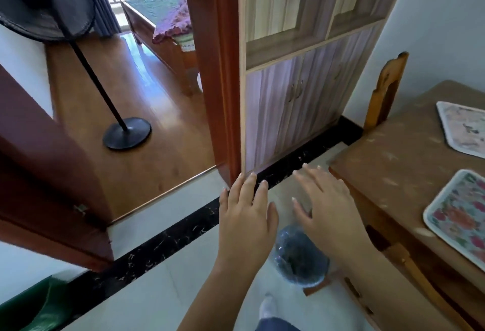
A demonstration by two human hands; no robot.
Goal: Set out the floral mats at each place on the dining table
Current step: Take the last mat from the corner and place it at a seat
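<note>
Two floral mats lie on the wooden dining table (399, 152) at the right edge of view. The near mat (458, 212) has red and pink flowers; the far mat (464, 128) is paler. Both are cut off by the frame edge. My left hand (245, 212) and my right hand (329, 207) are stretched out in mid-air over the floor, left of the table corner, fingers straight and spread. Neither hand holds or touches anything.
A wooden chair (385, 94) stands at the table's far side against the wall. A lined bin (299, 257) sits on the floor below my hands. A cabinet (301, 99), a door frame (217, 81) and a standing fan (126, 131) lie to the left.
</note>
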